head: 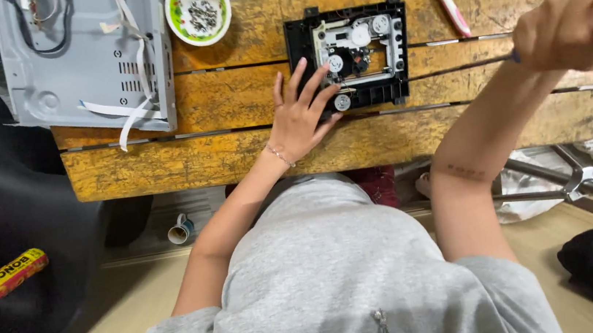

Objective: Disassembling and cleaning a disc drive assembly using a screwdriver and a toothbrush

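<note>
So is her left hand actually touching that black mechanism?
Touching. The head view shows the left hand flat on the table, its fingers lying over the black drive mechanism's lower left edge.

Right hand (578, 19) cut by frame edge; screwdriver (458, 66) handle hidden in fist.

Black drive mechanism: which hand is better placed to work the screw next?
Right, probably. The right hand grips a long screwdriver whose tip reaches the black drive mechanism; the left hand lies flat, steadying its edge.
</note>
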